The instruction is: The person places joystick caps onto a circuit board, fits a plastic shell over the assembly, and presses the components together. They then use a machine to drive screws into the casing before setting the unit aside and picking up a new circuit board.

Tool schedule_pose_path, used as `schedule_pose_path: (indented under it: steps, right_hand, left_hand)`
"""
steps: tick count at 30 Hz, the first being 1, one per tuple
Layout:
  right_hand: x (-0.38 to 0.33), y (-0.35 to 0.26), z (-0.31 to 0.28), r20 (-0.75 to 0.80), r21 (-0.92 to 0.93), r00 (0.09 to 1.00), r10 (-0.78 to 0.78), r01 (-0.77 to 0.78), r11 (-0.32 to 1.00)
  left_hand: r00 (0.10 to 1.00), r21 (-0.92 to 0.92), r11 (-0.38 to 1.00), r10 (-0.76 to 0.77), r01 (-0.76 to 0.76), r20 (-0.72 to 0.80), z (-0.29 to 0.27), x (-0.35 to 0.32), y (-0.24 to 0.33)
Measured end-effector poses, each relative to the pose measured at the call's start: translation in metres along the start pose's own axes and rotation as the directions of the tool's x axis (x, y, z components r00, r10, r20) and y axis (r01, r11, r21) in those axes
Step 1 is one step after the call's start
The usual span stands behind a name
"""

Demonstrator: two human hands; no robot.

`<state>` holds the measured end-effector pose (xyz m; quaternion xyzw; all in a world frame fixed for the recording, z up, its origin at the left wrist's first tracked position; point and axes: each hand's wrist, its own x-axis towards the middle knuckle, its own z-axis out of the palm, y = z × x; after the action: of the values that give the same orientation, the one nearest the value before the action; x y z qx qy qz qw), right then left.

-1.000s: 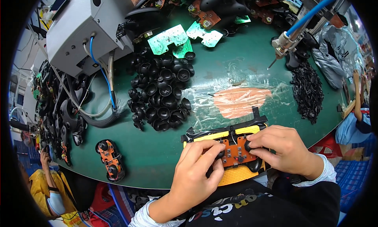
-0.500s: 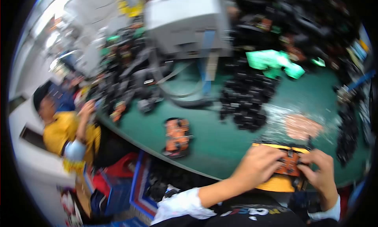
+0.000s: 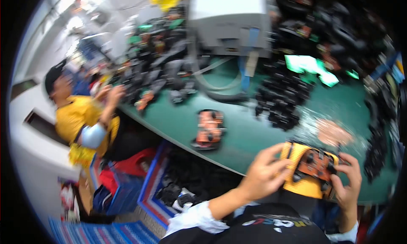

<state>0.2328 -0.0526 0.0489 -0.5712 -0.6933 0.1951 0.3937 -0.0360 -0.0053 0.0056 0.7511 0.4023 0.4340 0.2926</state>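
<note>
**Both hands stay on the orange-and-yellow part as the view swings left**

Swinging further left than half a second ago, the view now shows more of the counter's near edge, while both hands keep their hold. Left hand [image 3: 260,176] curls its fingers over the left end of the yellow plastic holder with the orange circuit board on top [image 3: 311,170], apparently to steady it. Right hand [image 3: 345,187] clamps the right end, thumb pressed on the board, so the piece sits braced between them at the near edge of the green counter [image 3: 246,138].

Left of the holder, apart from it, lies a second orange assembly [image 3: 208,128]. Beyond the holder sits a heap of black plastic parts [image 3: 284,102], within reach. Behind that stands a grey machine [image 3: 231,21]. Far left of the holder, a person in a yellow shirt [image 3: 82,117] works.
</note>
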Motion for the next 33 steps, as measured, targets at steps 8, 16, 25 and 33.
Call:
schedule_pose_path:
  steps: [8,16,25,33]
  right_hand:
    - [-0.029,0.012,0.015,-0.009,-0.191,0.994,-0.105,0.102,0.976]
    - [-0.043,0.015,0.015,-0.032,-0.222,0.993,-0.117,0.107,0.969]
    - [-0.048,0.012,0.027,-0.109,0.059,0.993,0.054,-0.048,0.997]
    - [-0.046,0.013,0.013,-0.157,0.814,0.853,0.497,-0.173,0.554]
  left_hand:
    - [0.996,0.210,0.977,0.011,-0.029,0.089,0.007,-0.009,0.009]
    - [0.978,0.264,0.948,0.136,-0.176,0.160,0.028,-0.004,0.023]
    - [0.975,0.318,0.933,0.113,-0.170,0.191,0.031,-0.005,0.021]
    - [0.964,0.290,0.932,0.161,-0.219,0.212,0.038,-0.001,0.026]
